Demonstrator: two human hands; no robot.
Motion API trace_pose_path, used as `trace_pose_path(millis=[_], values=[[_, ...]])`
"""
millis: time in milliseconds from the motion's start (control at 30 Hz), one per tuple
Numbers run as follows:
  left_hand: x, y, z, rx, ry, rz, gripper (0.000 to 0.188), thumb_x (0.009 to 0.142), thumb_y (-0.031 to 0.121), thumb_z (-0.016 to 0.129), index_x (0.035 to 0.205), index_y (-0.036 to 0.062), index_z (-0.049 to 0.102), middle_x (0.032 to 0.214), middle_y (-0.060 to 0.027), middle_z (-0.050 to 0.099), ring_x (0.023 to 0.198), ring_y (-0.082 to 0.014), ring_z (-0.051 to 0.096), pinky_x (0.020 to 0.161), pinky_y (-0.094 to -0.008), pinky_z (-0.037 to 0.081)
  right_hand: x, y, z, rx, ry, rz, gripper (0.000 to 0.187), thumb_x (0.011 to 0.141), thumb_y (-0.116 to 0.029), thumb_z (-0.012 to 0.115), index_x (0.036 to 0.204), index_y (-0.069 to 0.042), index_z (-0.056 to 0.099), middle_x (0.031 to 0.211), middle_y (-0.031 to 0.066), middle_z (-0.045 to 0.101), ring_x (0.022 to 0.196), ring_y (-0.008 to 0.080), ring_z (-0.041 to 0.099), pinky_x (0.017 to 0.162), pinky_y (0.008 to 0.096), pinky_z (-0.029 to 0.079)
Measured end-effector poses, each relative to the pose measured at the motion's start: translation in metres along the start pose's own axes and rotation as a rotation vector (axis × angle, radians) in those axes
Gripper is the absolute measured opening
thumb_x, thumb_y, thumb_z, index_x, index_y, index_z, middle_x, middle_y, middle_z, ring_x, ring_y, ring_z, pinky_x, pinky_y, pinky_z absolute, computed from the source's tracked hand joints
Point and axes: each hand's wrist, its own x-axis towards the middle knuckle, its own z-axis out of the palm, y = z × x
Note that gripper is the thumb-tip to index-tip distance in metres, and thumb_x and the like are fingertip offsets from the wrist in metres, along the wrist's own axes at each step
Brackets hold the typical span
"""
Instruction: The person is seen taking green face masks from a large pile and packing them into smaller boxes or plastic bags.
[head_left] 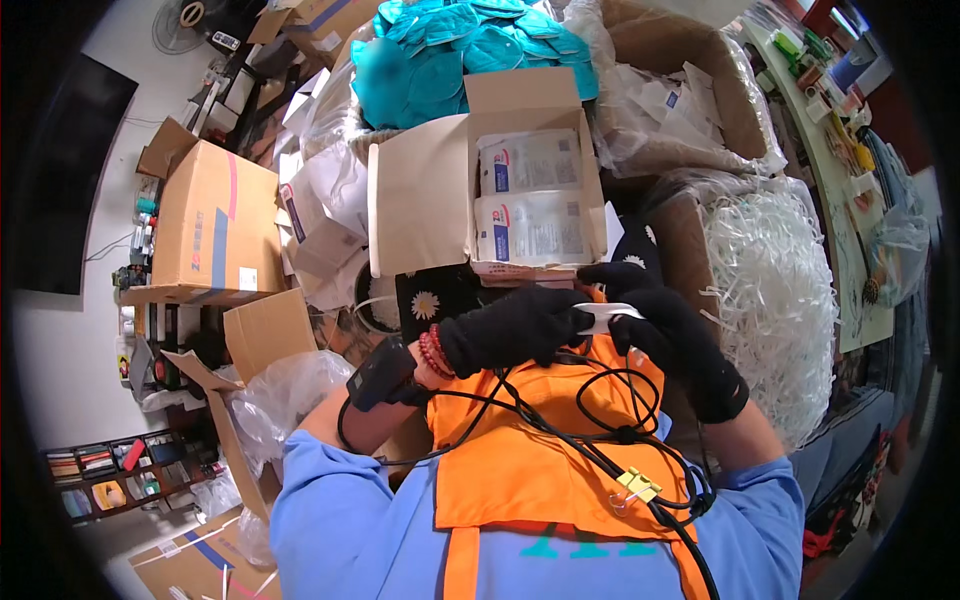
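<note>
Black-gloved, pinches a small curved white item point(604, 317) with the closed fingertips of the left hand point(522, 326) at one end and of the right hand point(678, 335) at the other. Holds it between an orange apron point(490, 470), crossed by looped black cable point(626, 435), and an open carton point(420, 200) with labelled white packets point(535, 228) inside, to the left of a heap of thin white strips point(770, 290).

A narrow white strip point(601, 316) is held up crosswise, slightly right of centre. It bows gently, its ends partly hidden.
</note>
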Motion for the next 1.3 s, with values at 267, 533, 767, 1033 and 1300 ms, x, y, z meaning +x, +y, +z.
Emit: trace_pose_path(millis=[267, 533, 767, 1033, 1300], values=[[-0.040, 0.009, 0.034, -0.122, -0.128, 0.598, 0.027, 0.087, 0.007, 0.058, 0.114, 0.0062, 0.059, 0.083, -0.0070, 0.063, 0.074, -0.0181, 0.063, 0.062, -0.0269, 0.049, -0.016, -0.055, 0.029, 0.425, 0.131, 0.247, 0.035, 0.092, -0.032, 0.057, 0.096, 0.002, 0.066, 0.077, 0.0015, 0.063, 0.065, 0.0094, 0.055, 0.059, 0.0242, 0.045], [-0.093, 0.031, 0.048, 0.410, 0.038, 0.638, 0.011, 0.081, 0.020, 0.065, 0.079, 0.0094, 0.064, 0.067, -0.0099, 0.061, 0.058, -0.0286, 0.061, 0.051, -0.0373, 0.048, -0.010, -0.052, 0.047, 0.379, 0.192, 0.226, 0.033, 0.093, -0.029, 0.056, 0.098, 0.002, 0.066, 0.083, 0.0043, 0.064, 0.070, 0.0118, 0.058, 0.064, 0.0256, 0.048], [-0.118, 0.034, 0.055, 0.618, 0.026, 0.514, 0.010, 0.079, 0.019, 0.065, 0.078, 0.0094, 0.062, 0.068, -0.0098, 0.060, 0.059, -0.0291, 0.061, 0.052, -0.0377, 0.048, -0.008, -0.053, 0.049, 0.317, 0.204, 0.200, 0.031, 0.094, -0.026, 0.055, 0.101, 0.003, 0.065, 0.088, 0.0067, 0.066, 0.075, 0.0139, 0.061, 0.068, 0.0267, 0.050], [-0.073, -0.006, 0.041, -0.410, 0.093, 0.207, 0.021, 0.085, 0.013, 0.064, 0.104, 0.0057, 0.065, 0.091, -0.0074, 0.067, 0.073, -0.0207, 0.064, 0.067, -0.0332, 0.052, 0.006, -0.055, 0.047, 0.265, 0.176, 0.164, 0.030, 0.095, -0.023, 0.054, 0.104, 0.003, 0.065, 0.094, 0.0095, 0.067, 0.080, 0.0163, 0.064, 0.072, 0.0281, 0.052], [-0.027, -0.040, 0.039, -0.260, 0.275, 0.486, 0.049, 0.081, 0.004, 0.069, 0.127, 0.0059, 0.052, 0.101, -0.0042, 0.064, 0.092, -0.0126, 0.059, 0.080, -0.0274, 0.051, 0.019, -0.040, 0.059, 0.330, 0.194, 0.210, 0.029, 0.095, -0.021, 0.053, 0.101, 0.004, 0.066, 0.092, 0.0097, 0.068, 0.081, 0.0157, 0.064, 0.073, 0.0279, 0.052]])
